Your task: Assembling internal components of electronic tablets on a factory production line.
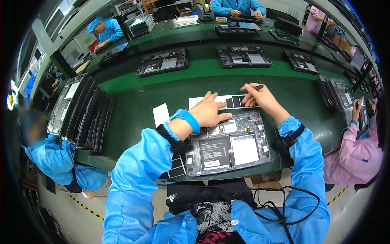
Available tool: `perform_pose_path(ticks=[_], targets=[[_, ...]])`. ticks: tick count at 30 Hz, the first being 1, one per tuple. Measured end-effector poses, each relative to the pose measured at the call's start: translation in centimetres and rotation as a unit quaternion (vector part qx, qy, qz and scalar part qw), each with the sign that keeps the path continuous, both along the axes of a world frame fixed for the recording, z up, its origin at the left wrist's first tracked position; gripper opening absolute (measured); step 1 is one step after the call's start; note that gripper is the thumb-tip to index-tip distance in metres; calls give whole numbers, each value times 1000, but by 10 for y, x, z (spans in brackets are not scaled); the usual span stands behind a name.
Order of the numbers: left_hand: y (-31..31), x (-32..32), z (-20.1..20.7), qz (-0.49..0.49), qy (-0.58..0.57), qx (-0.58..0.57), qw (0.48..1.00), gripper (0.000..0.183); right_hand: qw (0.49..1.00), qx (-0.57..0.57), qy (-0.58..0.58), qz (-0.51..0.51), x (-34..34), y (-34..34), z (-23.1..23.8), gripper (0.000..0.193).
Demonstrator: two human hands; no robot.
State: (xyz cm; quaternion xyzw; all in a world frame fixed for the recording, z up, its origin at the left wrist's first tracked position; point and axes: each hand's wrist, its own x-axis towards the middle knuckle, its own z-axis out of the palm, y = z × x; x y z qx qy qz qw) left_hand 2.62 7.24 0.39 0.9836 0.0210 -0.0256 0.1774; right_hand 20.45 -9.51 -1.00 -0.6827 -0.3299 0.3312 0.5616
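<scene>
A white strip of sheet carrying black rectangular stickers lies across the bench in front of me. My left hand is spread flat on it, fingers apart, and the thumb reaches over the edge of an opened laptop base. Pinched in my right hand is a slim black pen-shaped tool; the fingertips are at the stickers on the sheet's right end. The laptop base shows its circuit board, a black battery and a white panel.
A blank white card and another sheet of black stickers lie left of the base. Stacked laptop bases stand at left, more at right. Beyond, several bases sit on the green line. Co-workers flank me.
</scene>
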Motion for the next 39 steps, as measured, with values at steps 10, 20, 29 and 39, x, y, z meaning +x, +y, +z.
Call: perform_pose_path(ticks=[10,20,29,39], targets=[[-8,23,-10,-9,84,64,994,75,998,34,-23,-41,8,6,-18,24],[-14,22,-5,5,76,68,995,71,996,27,-69,-43,5,6,-25,22],[-22,25,3,37,92,80,992,70,996,59,-42,-54,0,6,-23,20],[-1,0,10,47,-126,24,991,38,979,144,65,-126,-28,-34,20,19]])
